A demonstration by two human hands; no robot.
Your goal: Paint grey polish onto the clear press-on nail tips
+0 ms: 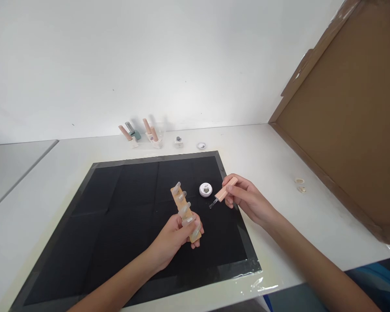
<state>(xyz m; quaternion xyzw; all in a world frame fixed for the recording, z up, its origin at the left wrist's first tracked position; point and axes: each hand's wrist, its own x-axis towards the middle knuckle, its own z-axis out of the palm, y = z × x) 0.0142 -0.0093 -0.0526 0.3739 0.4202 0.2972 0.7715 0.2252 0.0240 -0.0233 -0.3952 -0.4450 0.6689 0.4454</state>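
Note:
My left hand (173, 240) is closed round the near end of a tan strip (185, 212) that carries several clear nail tips. It holds the strip just above a black mat (117, 216). My right hand (247, 199) pinches a pink brush cap (225, 190), and its small brush points down and left towards the strip. A little round white jar (206, 190) with dark bits in it sits open on the mat between the strip and the brush.
At the back by the wall stand a few pink and grey bottles in a clear holder (143, 133), a tiny jar (178, 140) and a lid (201, 145). A brown cardboard panel (351, 121) leans on the right. Two small rings (300, 184) lie on the white table.

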